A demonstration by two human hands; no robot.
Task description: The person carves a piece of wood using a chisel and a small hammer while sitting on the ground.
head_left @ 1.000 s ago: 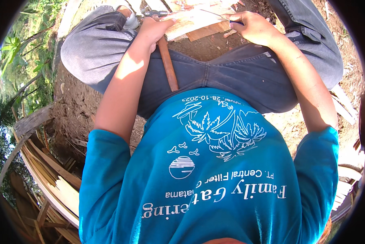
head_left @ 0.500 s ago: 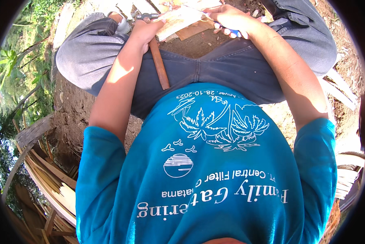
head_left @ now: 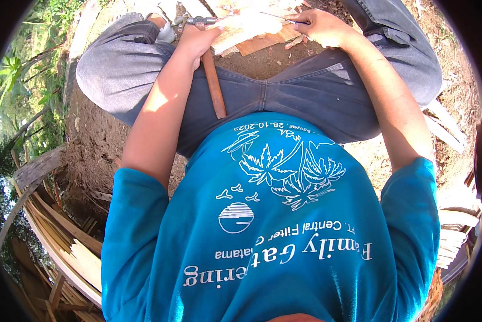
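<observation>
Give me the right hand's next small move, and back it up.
Probably settle the tip of the thin tool gently against the pale board. The right hand grips the tool with its shaft pointing over the board; whether the tip touches is unclear. The left hand, holding the hammer, has its thumb by the board's edge, so a light touch seems wiser.

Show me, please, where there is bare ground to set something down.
Mostly bare soil lies at the left, between the trousers and the stacked wood strips. A smaller patch lies between the trousers' crotch and the wood pieces. It is crowded around those pieces: the left hand with the hammer, the right hand with a thin tool.
</observation>
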